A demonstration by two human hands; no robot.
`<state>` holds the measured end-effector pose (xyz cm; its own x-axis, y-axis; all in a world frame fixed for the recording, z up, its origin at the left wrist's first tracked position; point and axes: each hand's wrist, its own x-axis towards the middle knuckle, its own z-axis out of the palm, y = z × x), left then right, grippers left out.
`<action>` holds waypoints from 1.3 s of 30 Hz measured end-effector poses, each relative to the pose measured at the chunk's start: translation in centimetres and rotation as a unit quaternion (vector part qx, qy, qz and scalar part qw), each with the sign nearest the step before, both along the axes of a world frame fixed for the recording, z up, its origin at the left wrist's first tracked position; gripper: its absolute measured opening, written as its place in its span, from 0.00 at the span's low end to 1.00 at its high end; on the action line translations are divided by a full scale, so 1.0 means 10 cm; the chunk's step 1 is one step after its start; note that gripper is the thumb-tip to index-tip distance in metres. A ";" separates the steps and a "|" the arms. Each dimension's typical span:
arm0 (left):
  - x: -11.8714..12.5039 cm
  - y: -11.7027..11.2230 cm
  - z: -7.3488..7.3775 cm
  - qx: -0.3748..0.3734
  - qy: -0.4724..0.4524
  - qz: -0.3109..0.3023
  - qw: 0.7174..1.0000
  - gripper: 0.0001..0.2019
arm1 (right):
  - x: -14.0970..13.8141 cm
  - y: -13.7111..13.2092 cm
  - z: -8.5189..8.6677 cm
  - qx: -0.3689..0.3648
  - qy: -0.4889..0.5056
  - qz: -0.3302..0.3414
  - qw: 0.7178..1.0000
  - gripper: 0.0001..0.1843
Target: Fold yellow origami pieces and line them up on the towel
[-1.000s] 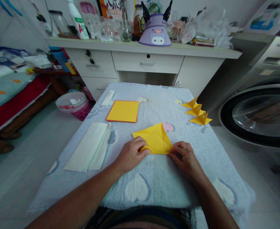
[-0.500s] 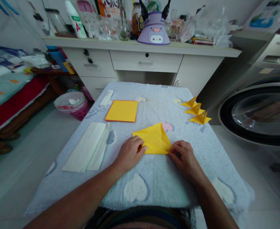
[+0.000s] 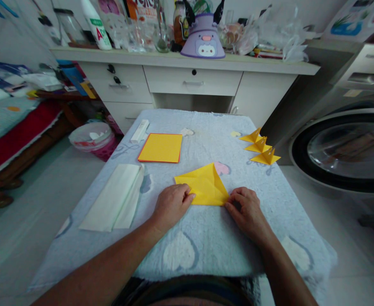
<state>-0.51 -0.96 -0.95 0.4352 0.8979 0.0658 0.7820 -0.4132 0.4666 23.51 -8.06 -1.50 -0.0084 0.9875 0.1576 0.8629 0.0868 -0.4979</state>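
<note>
A folded yellow paper point(image 3: 206, 185) lies on the light blue towel-covered table point(image 3: 206, 246) in front of me. My left hand point(image 3: 170, 205) has its fingers curled and pinches the paper's near left corner. My right hand point(image 3: 246, 210) is also curled, pressing the paper's near right corner against the table. Both hands rest on the cloth.
A stack of yellow square sheets point(image 3: 160, 148) lies further back left. Three folded yellow paper shapes point(image 3: 260, 147) stand at the right edge. A white folded cloth point(image 3: 114, 197) lies left. A small white box point(image 3: 139, 131), a cluttered desk point(image 3: 187, 63), a pink basin point(image 3: 93, 138) and a washing machine point(image 3: 346, 148) surround the table.
My left fingers slid slightly left along the paper's near edge; the view tilted down a little. The right hand stays at the right corner.
</note>
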 end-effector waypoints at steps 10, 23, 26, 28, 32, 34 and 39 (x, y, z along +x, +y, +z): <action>0.01 -0.01 0.02 0.021 0.013 0.001 1.000 0.07 | -0.03 0.03 -0.03 -0.009 -0.021 -0.036 0.999 0.05; 0.03 0.03 0.04 0.055 0.055 0.055 0.995 0.08 | -0.03 0.03 -0.04 0.015 -0.021 -0.031 0.999 0.07; 0.04 0.04 0.03 0.047 0.054 0.064 0.995 0.08 | -0.02 0.03 -0.06 0.025 -0.021 -0.027 0.999 0.07; 0.04 0.05 0.02 0.043 0.055 0.069 0.995 0.09 | -0.02 0.03 -0.06 0.021 -0.020 -0.028 0.999 0.07; 0.05 0.05 0.02 0.039 0.059 0.077 0.995 0.08 | -0.01 0.03 -0.07 0.014 -0.022 -0.029 0.999 0.06; 0.05 0.04 0.02 0.043 0.058 0.082 0.994 0.07 | -0.01 0.03 -0.07 0.017 -0.021 -0.028 0.999 0.06; 0.05 0.02 0.05 0.068 0.035 0.072 0.994 0.07 | -0.02 0.04 -0.06 0.020 -0.018 -0.027 0.999 0.06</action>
<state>-0.01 -0.78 -0.49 0.3107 0.9362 0.1645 0.8665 -0.3501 0.3557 23.33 -7.70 -2.09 0.0393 0.9794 0.1978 0.8838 0.0583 -0.4643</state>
